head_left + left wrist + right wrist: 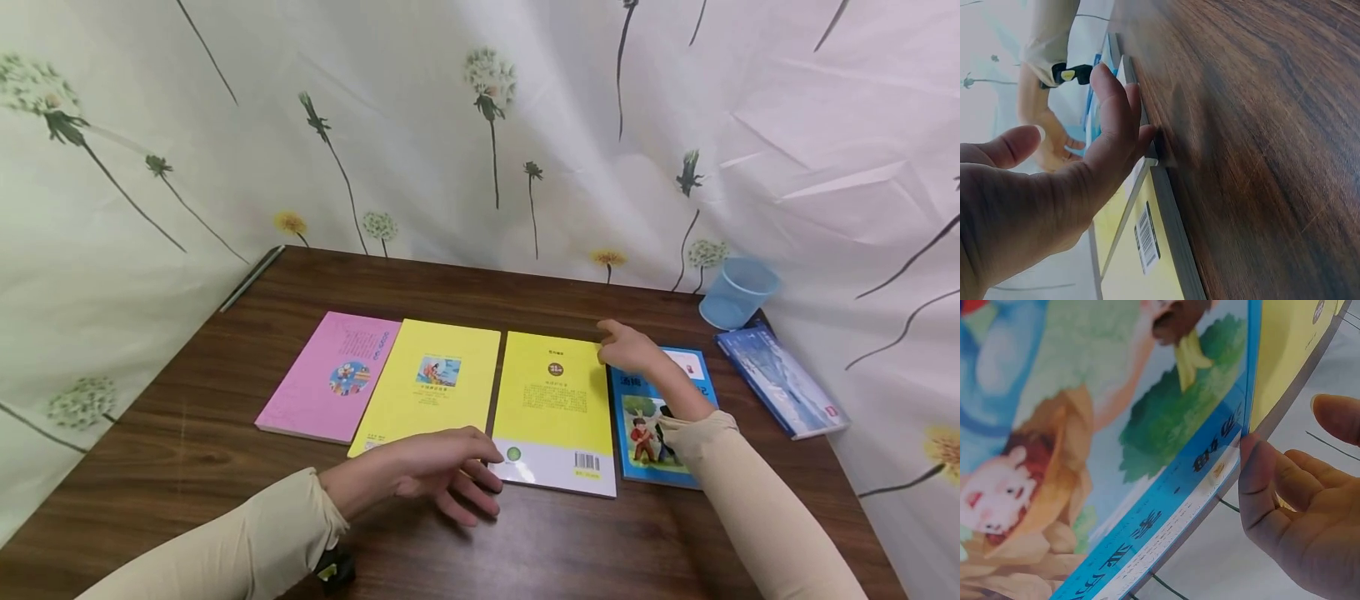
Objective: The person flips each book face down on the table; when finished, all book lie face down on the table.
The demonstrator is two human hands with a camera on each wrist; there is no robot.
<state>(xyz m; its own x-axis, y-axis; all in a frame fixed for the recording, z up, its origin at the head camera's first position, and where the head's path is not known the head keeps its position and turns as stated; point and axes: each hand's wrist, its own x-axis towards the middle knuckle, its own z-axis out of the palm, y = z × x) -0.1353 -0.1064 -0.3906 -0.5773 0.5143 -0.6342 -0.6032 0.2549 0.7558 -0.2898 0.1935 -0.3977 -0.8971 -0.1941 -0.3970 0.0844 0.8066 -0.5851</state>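
My left hand (427,464) hovers with spread, relaxed fingers over the near edge of two yellow books, the left one (459,412) and the right one (525,425). In the left wrist view its thumb stands apart from the fingers and nothing lies between them. My right hand (637,354) reaches over the far left corner of a blue picture-covered book (636,408). The right wrist view has its fingertips (1257,456) right at that book's edge, the thumb raised away. A pink book (307,392) lies left of the yellow ones.
A translucent blue cup (738,292) stands at the far right corner, behind another blue-and-white book (787,383). A dark strip (252,277) lies along the table's far left edge. Flower-printed sheeting (420,133) hangs round the wooden table (187,450).
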